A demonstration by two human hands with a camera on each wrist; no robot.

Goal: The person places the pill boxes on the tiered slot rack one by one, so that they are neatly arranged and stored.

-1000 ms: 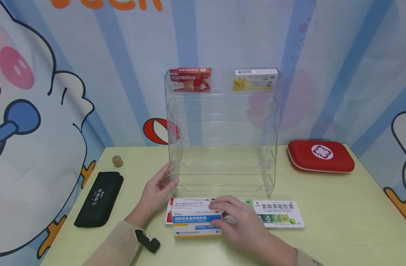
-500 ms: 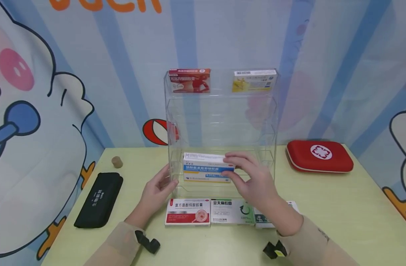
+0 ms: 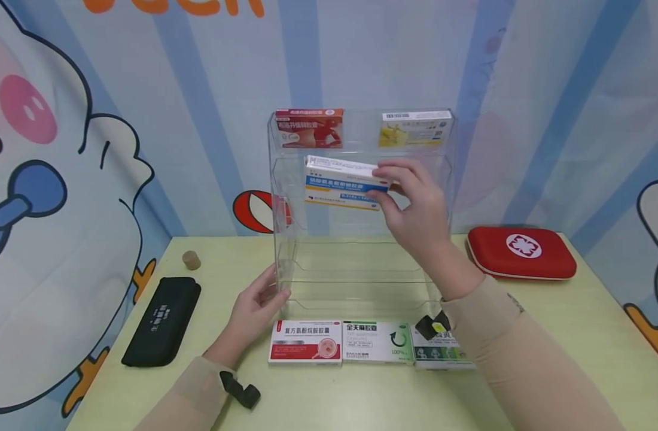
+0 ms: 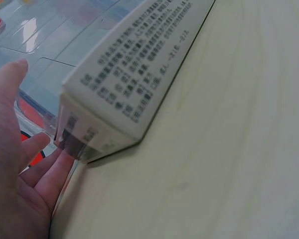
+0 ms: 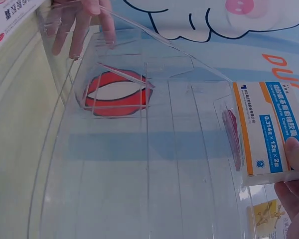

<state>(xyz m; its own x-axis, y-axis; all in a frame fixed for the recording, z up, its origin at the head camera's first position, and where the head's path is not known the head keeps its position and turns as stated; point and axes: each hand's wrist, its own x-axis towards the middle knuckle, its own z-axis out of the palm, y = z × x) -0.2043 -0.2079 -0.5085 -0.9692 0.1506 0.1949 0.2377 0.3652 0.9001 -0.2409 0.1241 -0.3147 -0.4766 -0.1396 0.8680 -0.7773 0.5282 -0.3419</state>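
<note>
My right hand (image 3: 417, 209) pinches a blue-and-white medicine box (image 3: 342, 188) at its right end, thumb in front. The box is slightly tilted, in front of the clear rack's upper middle, below the top tier. My left hand (image 3: 256, 308) holds the lower left side of the clear display rack (image 3: 282, 251), thumb at the front edge and fingers round the outside. On the top tier stand a red medicine box (image 3: 310, 131) at left and a yellow-and-white medicine box (image 3: 415, 129) at right. The right wrist view shows the held box (image 5: 261, 132) close up.
Before the rack lie a red-and-white box (image 3: 305, 347), a green-and-white box (image 3: 377, 342) and another box (image 3: 442, 354), partly hidden by the right wrist camera. A red first-aid case (image 3: 523, 254) lies right; a black pouch (image 3: 162, 323) and small wooden cylinder (image 3: 191, 260) lie left.
My right hand has lifted the blue-and-white medicine box from above the front row, up past the lower tiers to below the top tier. My left hand has stayed on the rack.
</note>
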